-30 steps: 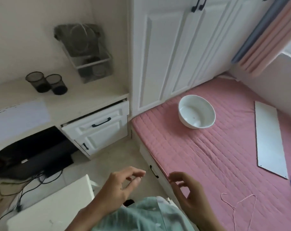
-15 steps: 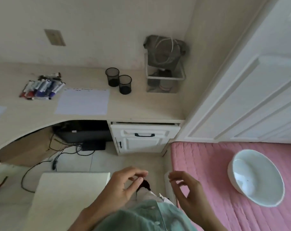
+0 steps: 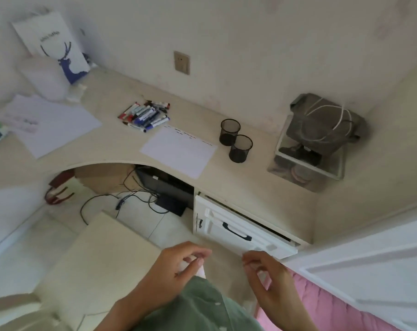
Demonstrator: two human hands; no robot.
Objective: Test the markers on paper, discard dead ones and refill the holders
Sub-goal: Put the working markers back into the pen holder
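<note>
1. Markers are lying in a loose heap of slim plastic barrels on the pale desk, toward eleven o'clock in the head view; blue, red and dark caps are showing, and one thin pen is lying apart at the heap's near edge.
2. A flat white test sheet is lying just beside the heap, at about twelve o'clock, with a row of small dark marks running along its far edge.
3. Two black mesh holders, round and open-topped, are standing upright and touching each other at about one o'clock, right of the sheet.
4. A clear box is sitting near the wall corner at two o'clock, with a grey fabric bundle wrapped in white cord resting on top.
5. More loose white papers are spreading at ten o'clock, in front of a white paper bag printed with a blue deer.
6. A white drawer with a dark curved handle is standing slightly ajar under the desktop.
7. The left hand is hovering at six o'clock with fingers loosely curled, thumb and fingertips nearly meeting, grasping nothing.
8. The right hand is hovering beside it, apart, fingers likewise relaxed and curled round nothing.
9. Both hands are hanging well apart from the markers, above green cloth and the pale tiled floor.
</note>
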